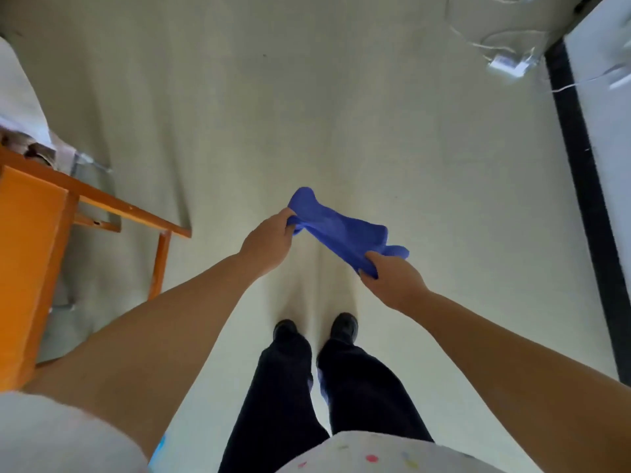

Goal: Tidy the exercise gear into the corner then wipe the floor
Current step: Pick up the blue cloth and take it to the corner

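A blue cloth is stretched in the air between both hands, above the pale floor. My left hand grips its far left end, fingers curled round the fabric. My right hand pinches its near right end, with a little cloth sticking out past the fingers. I stand upright, and my dark trousers and black shoes show below the cloth. No exercise gear is visible in this view.
An orange wooden table with a slim leg stands at the left, clutter on its far end. A black skirting strip runs along the white wall at the right. White cables and a power adapter lie at the far right.
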Demonstrator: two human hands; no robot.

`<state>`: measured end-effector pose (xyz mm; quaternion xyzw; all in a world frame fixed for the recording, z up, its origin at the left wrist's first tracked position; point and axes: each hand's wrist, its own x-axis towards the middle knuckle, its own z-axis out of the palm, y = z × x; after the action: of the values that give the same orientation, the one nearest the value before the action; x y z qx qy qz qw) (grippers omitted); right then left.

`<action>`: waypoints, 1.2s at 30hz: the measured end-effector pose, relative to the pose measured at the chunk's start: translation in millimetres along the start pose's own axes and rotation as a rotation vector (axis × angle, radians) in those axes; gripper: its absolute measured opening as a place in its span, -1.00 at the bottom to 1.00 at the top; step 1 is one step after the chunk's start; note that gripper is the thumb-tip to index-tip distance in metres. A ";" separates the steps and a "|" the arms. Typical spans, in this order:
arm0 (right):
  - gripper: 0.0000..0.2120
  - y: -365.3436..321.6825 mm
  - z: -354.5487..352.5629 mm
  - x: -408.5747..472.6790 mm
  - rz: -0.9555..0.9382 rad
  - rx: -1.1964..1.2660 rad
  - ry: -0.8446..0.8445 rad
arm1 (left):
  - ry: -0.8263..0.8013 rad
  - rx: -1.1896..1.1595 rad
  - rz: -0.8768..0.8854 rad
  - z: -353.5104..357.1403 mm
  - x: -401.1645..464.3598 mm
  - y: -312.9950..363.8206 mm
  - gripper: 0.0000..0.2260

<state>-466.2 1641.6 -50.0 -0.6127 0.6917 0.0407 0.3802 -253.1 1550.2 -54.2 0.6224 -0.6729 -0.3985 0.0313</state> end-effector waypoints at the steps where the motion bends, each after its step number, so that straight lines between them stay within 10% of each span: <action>1: -0.85 0.8 -8.0 -9.7 0.021 -0.009 0.043 | 0.012 0.015 -0.012 0.3 -8.5 7.2 -0.80; 11: -0.91 -17.4 -67.8 -65.1 0.140 0.178 0.252 | -0.406 -0.056 0.358 32.6 -61.1 114.2 -0.79; 18: -0.77 3.7 -66.4 -157.6 0.386 0.266 0.522 | -0.428 0.394 0.735 27.8 -76.4 170.4 -0.64; 36: -0.89 10.8 152.3 -512.5 1.063 0.668 0.931 | -1.045 0.752 1.412 192.1 -420.7 209.8 -0.90</action>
<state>-423.6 2142.3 132.9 -0.0061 0.9562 -0.2543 0.1446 -433.0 1989.1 126.8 -0.2146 -0.9061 -0.2727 -0.2419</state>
